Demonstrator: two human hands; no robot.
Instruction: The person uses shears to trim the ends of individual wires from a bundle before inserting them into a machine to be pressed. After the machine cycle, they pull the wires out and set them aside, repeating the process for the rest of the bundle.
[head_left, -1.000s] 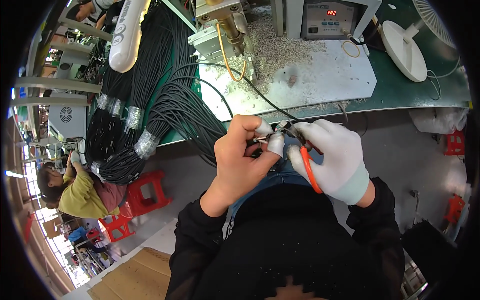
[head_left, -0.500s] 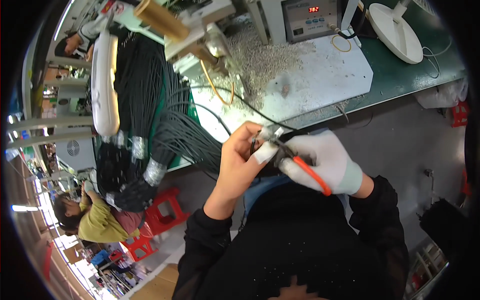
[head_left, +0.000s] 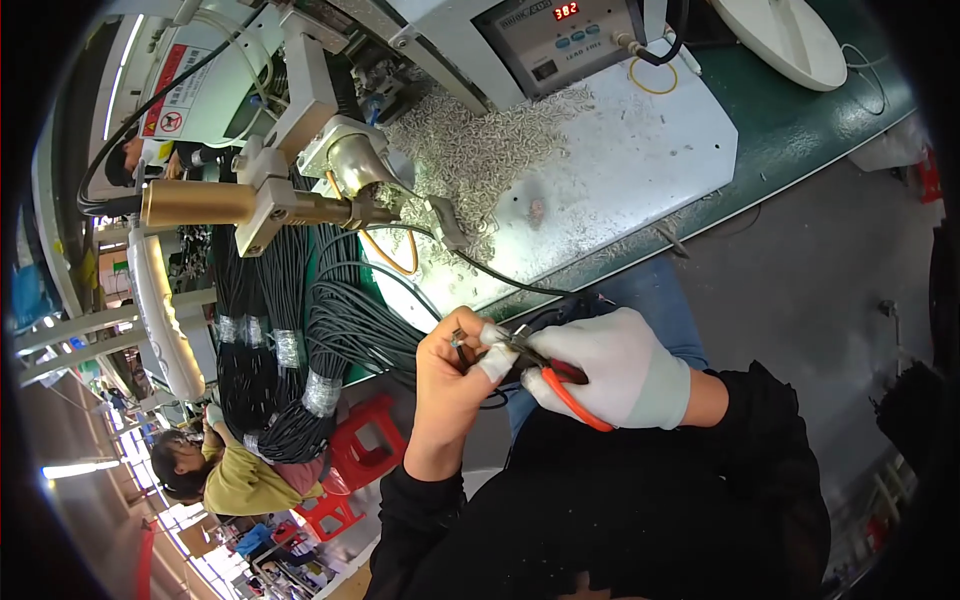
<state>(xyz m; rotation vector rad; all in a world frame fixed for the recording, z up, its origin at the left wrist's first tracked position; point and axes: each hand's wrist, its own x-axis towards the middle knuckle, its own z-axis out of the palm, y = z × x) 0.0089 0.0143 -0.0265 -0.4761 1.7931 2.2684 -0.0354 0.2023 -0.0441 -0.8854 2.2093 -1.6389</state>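
My left hand, bare except for white tape on thumb and finger, pinches the end of a black cable with a small metal piece near the fingertips. My right hand wears a white glove and grips pliers with red-orange handles. Their jaws meet at the left hand's fingertips, beside a short shiny metal part. Whether the jaws are closed on it is hidden by the fingers. Both hands are together in front of my body, off the table's front edge.
A soldering machine with a brass-coloured iron stands over a metal plate littered with solder bits. Its control box has a red display. Bundled black cables hang at the left, near red stools and a seated co-worker.
The view has turned and shifted, bringing the soldering iron further into sight. Both hands sit lower and slightly left in the picture, still together with the pliers and cable.
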